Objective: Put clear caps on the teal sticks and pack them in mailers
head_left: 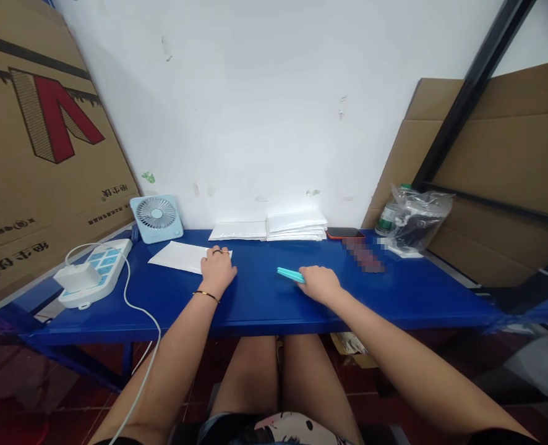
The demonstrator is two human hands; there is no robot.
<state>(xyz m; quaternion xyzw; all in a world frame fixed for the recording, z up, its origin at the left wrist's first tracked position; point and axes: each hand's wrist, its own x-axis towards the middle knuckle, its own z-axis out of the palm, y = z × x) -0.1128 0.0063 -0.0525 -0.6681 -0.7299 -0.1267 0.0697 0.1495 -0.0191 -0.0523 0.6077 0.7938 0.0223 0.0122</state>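
Blue table [255, 309] | Right hand [320, 284] clamps slim turquoise tool [290, 274], long axis aimed left toward flat white paper [174, 256] | Left hand [218, 272], nearer, covers paper's right end; whether its fingers pinch, cannot tell

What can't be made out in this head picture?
In the head view:
Turquoise tool: its held end, hidden by the right hand.
White sheet: the part beneath the left hand.
Dark thing in the clear bag: blurred by crinkled plastic.
Pixelated patch: whatever it covers.
Left cardboard: cut off by the frame's edge.
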